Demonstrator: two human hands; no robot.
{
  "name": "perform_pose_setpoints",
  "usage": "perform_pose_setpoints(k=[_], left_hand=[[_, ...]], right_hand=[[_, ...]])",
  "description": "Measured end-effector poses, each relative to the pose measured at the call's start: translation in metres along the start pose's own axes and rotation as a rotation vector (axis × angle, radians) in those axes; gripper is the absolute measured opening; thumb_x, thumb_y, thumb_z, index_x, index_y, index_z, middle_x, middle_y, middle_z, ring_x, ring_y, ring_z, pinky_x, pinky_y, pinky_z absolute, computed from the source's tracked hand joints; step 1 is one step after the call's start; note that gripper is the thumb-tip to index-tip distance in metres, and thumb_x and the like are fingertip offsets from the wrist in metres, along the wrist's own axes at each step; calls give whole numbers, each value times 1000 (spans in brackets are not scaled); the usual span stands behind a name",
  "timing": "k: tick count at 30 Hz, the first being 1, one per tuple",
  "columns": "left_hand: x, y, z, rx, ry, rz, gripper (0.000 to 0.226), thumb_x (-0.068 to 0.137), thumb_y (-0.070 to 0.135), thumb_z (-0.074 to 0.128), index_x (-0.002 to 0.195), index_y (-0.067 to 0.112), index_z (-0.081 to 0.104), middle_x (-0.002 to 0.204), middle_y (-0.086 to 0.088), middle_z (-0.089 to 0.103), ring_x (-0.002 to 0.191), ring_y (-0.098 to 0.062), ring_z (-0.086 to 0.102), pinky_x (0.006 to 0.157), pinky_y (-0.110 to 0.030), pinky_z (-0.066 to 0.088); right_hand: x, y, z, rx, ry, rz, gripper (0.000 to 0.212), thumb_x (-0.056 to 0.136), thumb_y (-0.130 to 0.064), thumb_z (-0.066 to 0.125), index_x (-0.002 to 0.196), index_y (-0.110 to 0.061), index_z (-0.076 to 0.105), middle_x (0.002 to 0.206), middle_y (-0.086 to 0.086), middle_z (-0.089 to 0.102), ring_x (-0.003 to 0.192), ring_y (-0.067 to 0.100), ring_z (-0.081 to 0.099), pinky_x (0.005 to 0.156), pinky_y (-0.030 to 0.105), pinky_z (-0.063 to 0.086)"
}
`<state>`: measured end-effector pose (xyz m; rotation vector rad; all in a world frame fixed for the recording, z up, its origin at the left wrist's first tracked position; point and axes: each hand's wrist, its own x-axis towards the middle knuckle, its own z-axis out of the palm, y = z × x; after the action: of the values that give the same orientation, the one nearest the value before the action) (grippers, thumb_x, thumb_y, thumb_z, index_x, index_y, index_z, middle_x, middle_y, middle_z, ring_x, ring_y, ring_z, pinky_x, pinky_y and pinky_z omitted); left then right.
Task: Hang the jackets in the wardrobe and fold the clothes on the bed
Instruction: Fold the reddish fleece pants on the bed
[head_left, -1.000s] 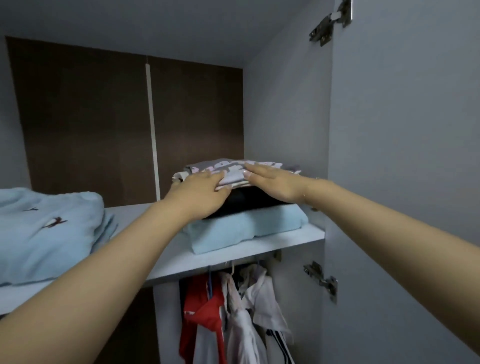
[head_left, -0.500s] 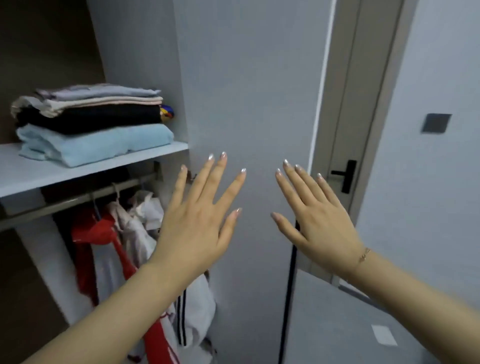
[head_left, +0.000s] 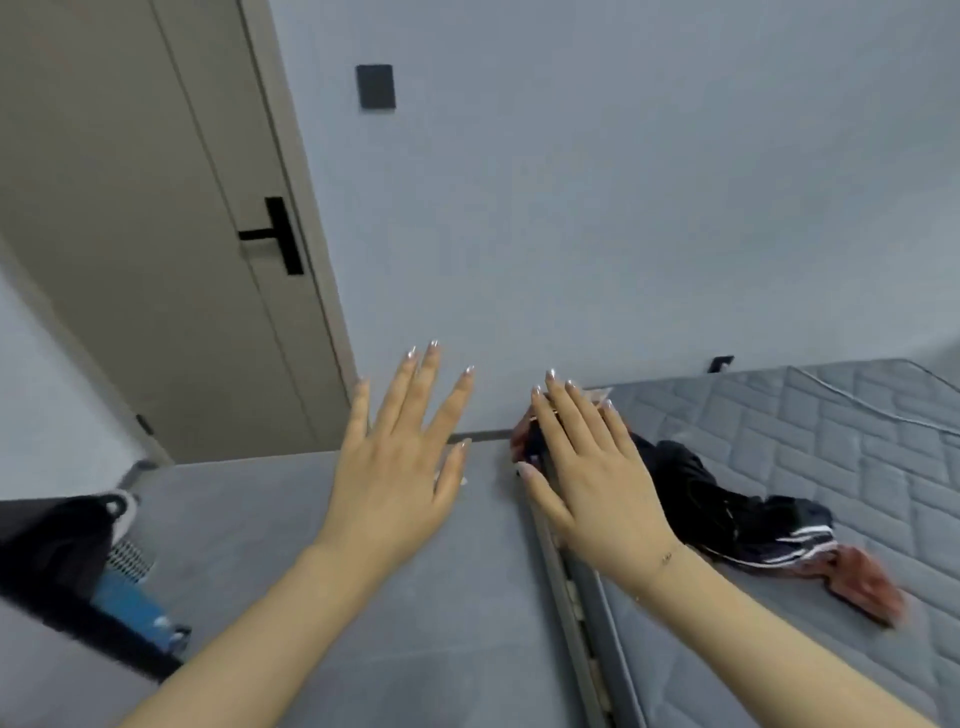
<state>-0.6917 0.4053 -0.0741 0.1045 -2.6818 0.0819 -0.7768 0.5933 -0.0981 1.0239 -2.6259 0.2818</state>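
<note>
My left hand (head_left: 400, 457) and my right hand (head_left: 587, 467) are stretched out in front of me, fingers straight and spread, holding nothing. To the right lies the bed (head_left: 841, 467) with a grey quilted cover. On it a crumpled black garment with white stripes (head_left: 727, 509) lies near the bed's left edge, partly hidden behind my right hand. A reddish-brown cloth (head_left: 857, 577) lies next to it, closer to me. The wardrobe is out of view.
A beige door (head_left: 130, 234) with a black handle (head_left: 278, 236) stands at the left, and a dark switch plate (head_left: 375, 86) sits on the grey wall. A black and blue object (head_left: 78, 571) is on the grey floor (head_left: 363, 623) at the lower left.
My hands left the folded stack on the wardrobe shelf. The view swung right past the door to the bed. Both hands stay open and empty.
</note>
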Motion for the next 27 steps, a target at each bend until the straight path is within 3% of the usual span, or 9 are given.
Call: perform_pose_setpoints(k=[2,7,13,17,20,24,27], left_hand=[[32,40,33,-57,-46,56,61,97,40,29,155,24,21,163,-8,13,151,-24,11,119,-55,19],[112,115,114,-174,-140,220,60,97,40,29,153,22,29,160,-11,23,148,-28,21,116,-56,23],[211,181,262,-333,-314,418,57,101,39,36,154,23,26,163,-8,15,150,-24,15,120,-51,17],[262,229,386,-411,-560,505,57,102,40,36,155,26,18,164,-1,12,151,-18,9,121,-41,10],[283,266,473,-481,-726,556,57,103,40,38,155,26,21,162,2,19,149,-14,16,119,-34,16],[294,322,569,-708,-977,460,59,99,38,51,151,21,31,155,0,34,142,-16,32,114,-32,29],[292,369,624,-859,-1168,278,66,94,38,61,150,16,34,151,-4,39,139,-18,38,114,-34,33]], right_hand=[[-12,52,9,-17,-39,89,66,98,-50,27,154,-14,22,161,6,18,149,23,16,121,45,18],[-28,161,45,-34,-104,285,65,100,-50,25,155,-17,16,163,4,9,150,20,7,121,45,15],[-27,267,133,20,-184,597,63,102,-46,32,155,-21,12,163,-1,3,150,16,4,122,41,12],[-38,340,213,229,-188,961,55,102,-38,41,153,-22,27,162,-5,13,148,13,17,119,28,20],[-54,390,275,420,-167,1280,51,101,-35,46,149,-22,35,159,-8,22,144,11,25,111,24,26],[-73,434,353,598,-75,1593,45,99,-34,52,140,-18,44,143,-2,43,125,18,50,101,29,40],[-76,463,402,747,100,1818,54,94,-43,58,140,-19,43,134,-1,50,115,18,55,97,34,45]])
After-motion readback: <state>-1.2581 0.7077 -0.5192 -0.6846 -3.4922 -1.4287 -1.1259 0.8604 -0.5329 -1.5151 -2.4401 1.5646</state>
